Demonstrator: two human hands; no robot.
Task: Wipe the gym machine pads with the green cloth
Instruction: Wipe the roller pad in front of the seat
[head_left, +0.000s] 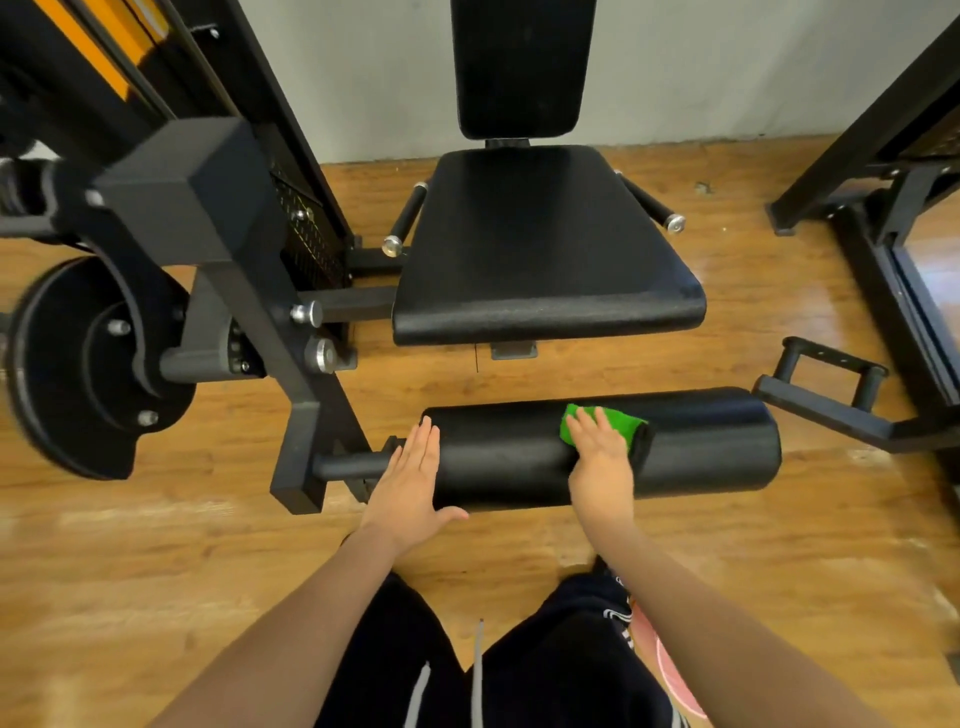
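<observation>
Wooden floor (623, 545) of warm brown colour fills the room, and a grey wall stands behind the gym machine (218, 249), whose black frame rises on the left side with a round disc low at the left edge.

On this machine I count three pads. One is the back pad (522, 67), upright at the top of the view. One is the seat pad (540, 244), flat and wide, below it. One is the roller pad (717, 441), a thick cylinder that lies across on a metal bar, nearest to the person. All three look like firm foam under black vinyl, so I judge they give a little under pressure and are rather smooth; the roller may turn on its bar when it is pushed.

Two short handles stand beside the seat, one on each side.

Two hands are in view. The left hand (413, 478) is flat with straight fingers and rests on the left end of the roller, holding nothing, probably to keep it from turning. The right hand (600, 452) presses with straight fingers on the green cloth (621, 423).

One cloth is here, folded small, on top of the roller near its middle. It looks soft, light and limp, so pressing it under a flat palm suits better than pinching a corner.
</observation>
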